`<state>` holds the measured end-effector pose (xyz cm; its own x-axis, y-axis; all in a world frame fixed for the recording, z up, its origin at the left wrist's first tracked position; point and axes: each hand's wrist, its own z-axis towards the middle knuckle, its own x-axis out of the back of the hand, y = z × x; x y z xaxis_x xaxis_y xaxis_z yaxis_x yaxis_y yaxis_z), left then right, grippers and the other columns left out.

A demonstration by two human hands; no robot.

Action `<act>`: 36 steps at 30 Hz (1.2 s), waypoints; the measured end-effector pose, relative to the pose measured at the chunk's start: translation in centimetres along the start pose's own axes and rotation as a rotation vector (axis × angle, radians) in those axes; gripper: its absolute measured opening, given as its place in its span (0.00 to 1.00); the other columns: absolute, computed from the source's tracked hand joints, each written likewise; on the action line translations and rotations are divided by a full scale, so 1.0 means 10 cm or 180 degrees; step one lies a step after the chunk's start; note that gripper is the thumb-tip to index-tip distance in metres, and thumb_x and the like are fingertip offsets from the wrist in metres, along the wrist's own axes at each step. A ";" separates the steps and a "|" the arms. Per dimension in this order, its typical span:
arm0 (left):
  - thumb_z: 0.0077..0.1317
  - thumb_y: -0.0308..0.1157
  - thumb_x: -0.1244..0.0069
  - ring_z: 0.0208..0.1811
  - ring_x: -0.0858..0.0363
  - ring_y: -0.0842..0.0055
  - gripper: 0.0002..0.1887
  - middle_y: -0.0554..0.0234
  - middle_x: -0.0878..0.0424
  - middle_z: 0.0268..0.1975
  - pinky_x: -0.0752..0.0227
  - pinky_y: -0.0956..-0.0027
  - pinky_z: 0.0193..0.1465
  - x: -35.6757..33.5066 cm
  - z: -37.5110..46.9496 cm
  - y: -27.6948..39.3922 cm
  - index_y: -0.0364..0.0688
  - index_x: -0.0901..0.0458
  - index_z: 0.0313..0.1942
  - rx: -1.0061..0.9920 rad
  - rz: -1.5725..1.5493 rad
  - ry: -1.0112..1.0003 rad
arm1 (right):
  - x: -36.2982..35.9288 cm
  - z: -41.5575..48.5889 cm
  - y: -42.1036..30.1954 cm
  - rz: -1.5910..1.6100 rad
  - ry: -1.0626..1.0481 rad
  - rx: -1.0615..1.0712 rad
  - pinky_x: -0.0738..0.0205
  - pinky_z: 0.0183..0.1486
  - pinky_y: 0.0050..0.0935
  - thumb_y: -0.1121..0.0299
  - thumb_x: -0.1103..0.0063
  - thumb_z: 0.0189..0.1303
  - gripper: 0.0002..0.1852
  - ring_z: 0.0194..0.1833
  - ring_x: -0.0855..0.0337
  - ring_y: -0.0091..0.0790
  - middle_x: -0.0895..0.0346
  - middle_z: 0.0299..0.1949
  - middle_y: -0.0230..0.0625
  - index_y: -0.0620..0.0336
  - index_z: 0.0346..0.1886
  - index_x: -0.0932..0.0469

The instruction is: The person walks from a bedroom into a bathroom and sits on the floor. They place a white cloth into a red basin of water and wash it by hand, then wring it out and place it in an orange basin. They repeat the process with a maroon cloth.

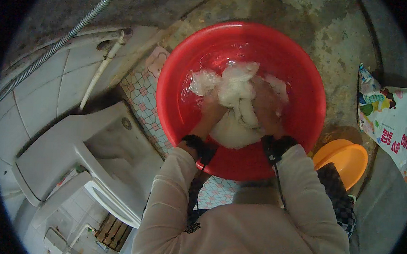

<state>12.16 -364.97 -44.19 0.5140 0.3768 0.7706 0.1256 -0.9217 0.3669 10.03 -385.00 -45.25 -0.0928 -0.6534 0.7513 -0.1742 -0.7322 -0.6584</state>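
Note:
A large red plastic basin (313, 109) stands before me with water in it. Soaked white cloth (236, 132) lies bunched in the middle, with puffed folds rising at the water's surface. My left hand (213, 105) grips the cloth from its left side. On the other side my right hand (269, 105) holds it too, close to the twisted middle part. Both hands are partly under water, blurred, and several fingertips are hidden by the cloth. Black bands with cords circle both wrists.
A white sink (115, 146) stands to the left, below a white pipe (100, 73) and a metal hose (63, 41). To the right are an orange plastic basin (351, 164) and a printed white plastic bag (396, 121). Patterned mosaic flooring (142, 105) shows beside the red basin.

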 end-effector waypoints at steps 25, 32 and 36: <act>0.45 0.46 0.33 0.71 0.55 0.39 0.52 0.39 0.50 0.70 0.65 0.33 0.69 0.56 -1.39 0.32 0.48 0.43 0.70 -0.1293 0.0445 -0.0396 | 1.00 -0.59 -0.76 -0.1005 -0.1778 -0.0667 0.51 0.60 0.77 0.44 0.26 0.40 0.52 0.74 0.67 0.64 0.65 0.76 0.41 0.22 0.72 0.47; 0.46 0.47 0.35 0.65 0.42 0.41 0.47 0.38 0.37 0.63 0.43 0.36 0.61 0.11 -0.70 -0.01 0.52 0.37 0.67 -0.1531 0.0603 0.0438 | 0.41 -0.37 -0.43 -0.0838 -0.1636 -0.0674 0.50 0.63 0.70 0.43 0.27 0.40 0.49 0.72 0.56 0.60 0.58 0.75 0.47 0.30 0.70 0.41; 0.47 0.43 0.36 0.60 0.31 0.51 0.38 0.42 0.29 0.58 0.33 0.51 0.55 0.09 -0.28 -0.05 0.46 0.29 0.61 -0.0827 -0.0035 -0.0443 | 0.20 -0.24 -0.29 -0.0694 -0.1456 -0.0934 0.50 0.66 0.61 0.49 0.28 0.44 0.40 0.70 0.48 0.53 0.47 0.71 0.43 0.36 0.64 0.32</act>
<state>10.19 -363.88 -42.23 0.6276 0.3537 0.6936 -0.0805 -0.8566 0.5097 7.95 -383.72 -41.79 0.3968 -0.5579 0.7289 -0.4120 -0.8179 -0.4017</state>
